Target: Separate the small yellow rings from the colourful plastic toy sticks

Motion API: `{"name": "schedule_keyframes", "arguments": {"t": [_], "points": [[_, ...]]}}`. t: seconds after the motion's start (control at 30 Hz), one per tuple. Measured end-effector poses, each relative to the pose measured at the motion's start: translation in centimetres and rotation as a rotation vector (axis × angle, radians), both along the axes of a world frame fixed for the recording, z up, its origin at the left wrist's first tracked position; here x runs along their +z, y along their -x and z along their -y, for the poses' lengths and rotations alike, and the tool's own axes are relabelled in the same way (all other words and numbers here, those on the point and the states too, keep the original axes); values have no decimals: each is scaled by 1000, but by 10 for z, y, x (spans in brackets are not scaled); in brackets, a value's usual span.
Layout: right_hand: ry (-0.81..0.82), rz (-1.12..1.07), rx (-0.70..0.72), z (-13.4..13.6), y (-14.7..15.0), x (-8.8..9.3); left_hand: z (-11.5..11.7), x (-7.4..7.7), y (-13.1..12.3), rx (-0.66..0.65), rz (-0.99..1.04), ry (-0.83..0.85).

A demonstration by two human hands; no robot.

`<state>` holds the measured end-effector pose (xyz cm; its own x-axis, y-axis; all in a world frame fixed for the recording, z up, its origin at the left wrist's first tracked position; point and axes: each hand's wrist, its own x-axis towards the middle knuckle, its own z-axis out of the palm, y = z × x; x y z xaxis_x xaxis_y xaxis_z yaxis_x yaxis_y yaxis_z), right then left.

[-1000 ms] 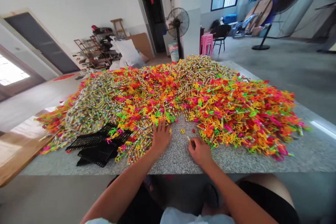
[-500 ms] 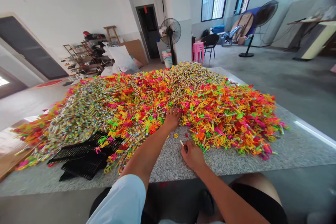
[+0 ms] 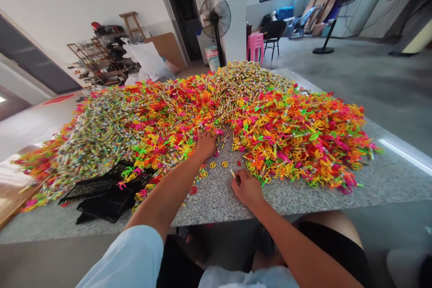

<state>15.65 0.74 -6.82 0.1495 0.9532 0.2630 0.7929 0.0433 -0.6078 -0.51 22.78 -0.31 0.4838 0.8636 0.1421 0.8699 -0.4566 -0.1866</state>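
Note:
My left hand (image 3: 206,145) reaches to the inner edge of the big pile, its fingers stretched out and resting against the mixed pieces. Closer to me, my right hand (image 3: 248,190) rests on the speckled stone tabletop (image 3: 212,202), fingers curled around a small thin tube (image 3: 232,173) with a pale tip. Between the hands lie a yellow ring-shaped piece (image 3: 224,164) and a small red piece (image 3: 239,163). Bright plastic pieces (image 3: 297,139) in orange, yellow, pink and green heap up to the right of my right hand.
Many patterned small tubes (image 3: 101,130) cover the left of the table, and more tubes (image 3: 241,78) are piled at the back. Black slotted trays (image 3: 108,195) lie at the left front. Beyond the table stand a fan (image 3: 215,17) and pink stools (image 3: 255,47).
My left hand has moved left along the pile's edge, baring more tabletop and several loose pieces. The right hand still holds the tube in nearly the same place. The view has tipped down slightly.

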Motion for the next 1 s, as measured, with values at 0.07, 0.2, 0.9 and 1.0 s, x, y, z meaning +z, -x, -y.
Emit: {"name": "schedule_keyframes", "arguments": {"t": [0.07,0.2,0.9,1.0], "points": [[8,-4,-4,0,0,0,-1,0,0,2,-3,19],[17,-14,4,-1,0,1,-6,0,-14,-46,48,25],[-25,-46,-11,-1,1,2,-57,146,-110,-196,817,68],[-35,-42,5,-1,0,2,-80,193,-153,-434,859,150]]}}
